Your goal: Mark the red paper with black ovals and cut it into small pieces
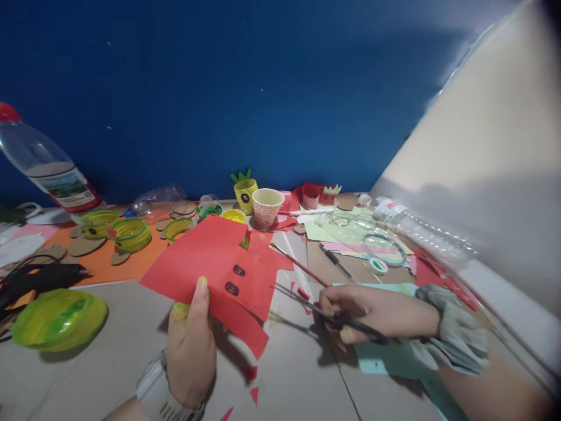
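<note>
My left hand (193, 345) pinches a sheet of red paper (193, 251) along its lower edge, thumb on top, and holds it above the table. Two dark oval marks are drawn on the sheet near its right side, where a cut runs in from the edge. In my right hand (368, 310) is a pair of dark-handled scissors (315, 307), fingers wrapped round the handles. Their blades point left at the paper's right edge and look slightly apart. Small red paper scraps (254, 394) lie on the table below the sheet.
Yellow-green painted bottle pieces (61, 321) and a glue gun (39, 280) lie at left. Behind stand a patterned paper cup (267, 207) and a yellow pineapple-like cup (246, 196). A paintbrush (302, 266), black pen (335, 261), tape roll (377, 266) and clear bottle (425, 234) lie to the right.
</note>
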`<state>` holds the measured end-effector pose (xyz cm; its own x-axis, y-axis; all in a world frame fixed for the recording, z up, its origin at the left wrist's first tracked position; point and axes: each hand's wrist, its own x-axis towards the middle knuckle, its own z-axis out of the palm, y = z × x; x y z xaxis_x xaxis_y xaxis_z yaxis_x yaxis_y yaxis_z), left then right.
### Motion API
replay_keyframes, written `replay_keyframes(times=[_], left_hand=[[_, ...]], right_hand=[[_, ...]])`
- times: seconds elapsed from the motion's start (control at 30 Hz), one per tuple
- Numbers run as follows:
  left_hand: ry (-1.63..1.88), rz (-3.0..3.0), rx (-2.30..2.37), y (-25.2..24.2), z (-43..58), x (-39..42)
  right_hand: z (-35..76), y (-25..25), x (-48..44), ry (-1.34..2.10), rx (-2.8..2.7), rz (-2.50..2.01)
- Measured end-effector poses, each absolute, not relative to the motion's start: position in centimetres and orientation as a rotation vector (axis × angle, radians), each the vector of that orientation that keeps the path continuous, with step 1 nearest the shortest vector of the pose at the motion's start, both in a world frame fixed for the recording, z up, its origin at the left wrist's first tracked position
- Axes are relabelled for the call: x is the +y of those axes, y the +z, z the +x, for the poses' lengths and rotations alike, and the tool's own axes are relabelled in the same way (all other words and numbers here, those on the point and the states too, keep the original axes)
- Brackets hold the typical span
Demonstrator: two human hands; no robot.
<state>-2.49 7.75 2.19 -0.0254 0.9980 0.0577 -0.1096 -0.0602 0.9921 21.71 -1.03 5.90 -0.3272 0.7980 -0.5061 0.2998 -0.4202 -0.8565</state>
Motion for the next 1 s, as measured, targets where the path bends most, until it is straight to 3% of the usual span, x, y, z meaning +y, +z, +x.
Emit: replay_keyframes(times=[0.27, 1.0], left_hand=[[1.323, 1.399, 1.276, 3.1, -2.8, 7.9], [1.226, 1.353, 1.145, 0.6, -3.4, 7.9]], right_hand=[[22.3, 5.5, -0.9, 1.782, -1.379, -1.485], [22.6, 4.8, -0.9, 1.83, -1.418, -1.334]])
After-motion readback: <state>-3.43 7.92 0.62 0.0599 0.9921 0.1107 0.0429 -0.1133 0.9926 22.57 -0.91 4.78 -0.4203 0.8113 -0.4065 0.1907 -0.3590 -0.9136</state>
